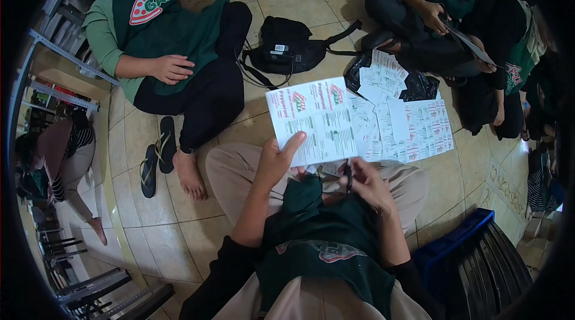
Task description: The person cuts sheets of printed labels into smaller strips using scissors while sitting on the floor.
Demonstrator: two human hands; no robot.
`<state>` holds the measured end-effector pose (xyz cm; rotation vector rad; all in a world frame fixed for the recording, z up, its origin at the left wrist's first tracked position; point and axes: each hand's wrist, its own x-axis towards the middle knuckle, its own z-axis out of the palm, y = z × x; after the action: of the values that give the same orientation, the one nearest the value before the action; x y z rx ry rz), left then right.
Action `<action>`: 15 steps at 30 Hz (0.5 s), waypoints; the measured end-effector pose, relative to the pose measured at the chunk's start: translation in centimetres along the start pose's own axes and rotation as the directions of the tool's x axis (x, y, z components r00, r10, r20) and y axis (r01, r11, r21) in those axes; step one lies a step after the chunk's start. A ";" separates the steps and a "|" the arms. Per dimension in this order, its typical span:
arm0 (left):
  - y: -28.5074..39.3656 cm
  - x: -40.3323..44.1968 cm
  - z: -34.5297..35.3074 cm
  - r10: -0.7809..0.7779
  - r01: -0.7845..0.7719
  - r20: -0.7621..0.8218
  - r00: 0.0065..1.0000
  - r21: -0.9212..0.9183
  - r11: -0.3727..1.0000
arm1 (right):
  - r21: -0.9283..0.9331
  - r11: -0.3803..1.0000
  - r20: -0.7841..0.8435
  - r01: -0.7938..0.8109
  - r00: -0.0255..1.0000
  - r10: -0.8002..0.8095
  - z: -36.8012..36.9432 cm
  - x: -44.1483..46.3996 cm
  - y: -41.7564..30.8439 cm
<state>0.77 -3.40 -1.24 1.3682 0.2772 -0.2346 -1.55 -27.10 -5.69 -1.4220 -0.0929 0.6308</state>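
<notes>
A printed sheet (312,122) with red and green pizza labels is pinched in my left hand (280,161), its thumb lying over the front near the lower left corner. Just below the sheet's lower right corner, my right hand (370,185) is closed around black-handled scissors (348,176), whose blades are mostly out of sight. More printed label sheets (422,128) lie spread on the tiled floor beyond my crossed legs, to the right. Loose cut pieces (383,74) are heaped on black plastic (419,86) above them.
A black bag (284,44) with straps lies on the floor ahead. One person (173,38) sits at the upper left, near sandals (157,155). Another person's hand (434,17) holds a dark sheet at the upper right. A blue-edged black crate (479,260) stands at lower right.
</notes>
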 end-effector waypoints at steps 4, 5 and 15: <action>0.4 0.4 -0.1 0.108 -0.105 -0.102 0.989 0.032 0.994 | -0.214 0.976 0.389 0.047 0.920 0.041 0.5 -1.1 -0.2; 0.7 0.3 -0.1 0.119 -0.114 -0.096 0.988 0.055 0.992 | -0.213 0.976 0.390 0.046 0.920 0.042 1.0 -1.2 -0.7; 1.4 -0.5 0.8 0.136 -0.136 -0.062 0.989 0.002 0.991 | 0.222 0.974 0.347 -0.037 0.937 -0.043 2.9 -0.8 -2.5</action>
<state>0.84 -3.89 0.37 1.3875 0.2343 -0.0779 -2.61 -24.92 -2.53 -1.0791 -0.2967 0.8608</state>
